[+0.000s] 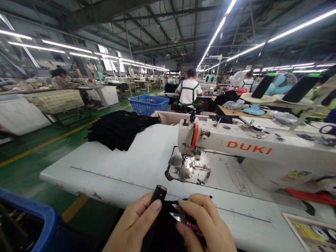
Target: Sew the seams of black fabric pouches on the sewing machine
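Note:
At the front edge of the sewing table, my left hand [139, 218] pinches a black fabric piece [164, 227] between thumb and fingers, near a stiff folded end that points up. Small thread snips [179, 217] sit in my right hand [207, 220], their pointed metal blades apart and aimed left at the black fabric. The lower part of the fabric hangs toward me between both hands. Just beyond stands a white sewing machine [223, 140] with orange lettering; its needle area and metal plate [187, 169] are bare of cloth.
A stack of black fabric pieces [118, 129] lies on the table's far left. Blue baskets stand behind the table [149, 101] and at lower left [49, 224]. A bobbin tray [309, 227] is at right. A person in a white shirt [189, 91] sits ahead, facing away.

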`<action>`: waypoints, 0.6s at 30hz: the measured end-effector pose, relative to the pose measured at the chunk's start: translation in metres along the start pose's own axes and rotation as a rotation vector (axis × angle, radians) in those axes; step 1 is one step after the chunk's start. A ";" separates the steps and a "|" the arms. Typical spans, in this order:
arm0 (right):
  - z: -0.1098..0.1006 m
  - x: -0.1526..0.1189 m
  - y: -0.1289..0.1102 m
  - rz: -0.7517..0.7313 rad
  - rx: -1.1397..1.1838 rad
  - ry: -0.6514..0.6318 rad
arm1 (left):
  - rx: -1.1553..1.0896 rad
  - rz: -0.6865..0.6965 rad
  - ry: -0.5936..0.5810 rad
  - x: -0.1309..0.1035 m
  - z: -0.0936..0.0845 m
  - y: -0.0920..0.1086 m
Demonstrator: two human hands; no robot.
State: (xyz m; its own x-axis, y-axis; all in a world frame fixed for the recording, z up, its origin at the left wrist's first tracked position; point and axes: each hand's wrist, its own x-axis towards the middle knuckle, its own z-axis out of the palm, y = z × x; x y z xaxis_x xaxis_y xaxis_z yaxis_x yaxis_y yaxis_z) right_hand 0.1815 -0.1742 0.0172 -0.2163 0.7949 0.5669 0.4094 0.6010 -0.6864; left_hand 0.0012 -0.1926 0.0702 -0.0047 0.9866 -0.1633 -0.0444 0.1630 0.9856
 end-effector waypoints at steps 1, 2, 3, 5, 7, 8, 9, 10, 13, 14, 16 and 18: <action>0.000 0.000 0.003 -0.039 -0.022 0.001 | -0.008 -0.008 0.010 0.000 0.001 0.000; 0.001 0.000 0.005 -0.070 -0.037 0.001 | -0.009 -0.012 0.017 -0.001 0.001 0.000; 0.000 0.001 0.006 -0.095 -0.044 -0.001 | -0.003 -0.010 0.022 -0.001 0.002 0.000; 0.000 0.004 0.008 -0.126 -0.039 -0.004 | 0.007 0.001 0.025 -0.002 0.003 0.001; -0.001 0.006 0.007 -0.137 -0.025 -0.008 | 0.010 0.014 0.017 -0.003 0.004 0.001; -0.001 0.007 0.007 -0.138 -0.020 -0.008 | 0.009 0.016 0.015 -0.003 0.005 0.001; -0.001 0.008 0.007 -0.136 -0.018 -0.008 | 0.007 0.018 0.015 -0.003 0.005 0.001; -0.001 0.008 0.006 -0.135 -0.019 -0.009 | 0.006 0.019 0.020 -0.003 0.005 0.001; -0.001 0.009 0.006 -0.125 -0.029 -0.019 | -0.003 0.022 0.025 -0.002 0.005 0.001; -0.001 0.009 0.005 -0.120 -0.030 -0.024 | -0.013 0.017 0.007 -0.002 0.004 0.001; -0.001 0.010 0.004 -0.108 -0.024 -0.028 | -0.027 0.006 -0.034 -0.002 0.004 0.001; -0.003 0.011 0.001 -0.095 0.002 -0.029 | -0.034 -0.005 -0.064 -0.002 0.003 0.000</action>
State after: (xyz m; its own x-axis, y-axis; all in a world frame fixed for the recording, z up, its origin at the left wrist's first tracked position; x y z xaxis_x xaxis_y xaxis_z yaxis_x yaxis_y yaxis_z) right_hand 0.1826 -0.1654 0.0239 -0.2795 0.7365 0.6160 0.3842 0.6738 -0.6312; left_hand 0.0043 -0.1941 0.0711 0.0595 0.9846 -0.1641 -0.0785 0.1685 0.9826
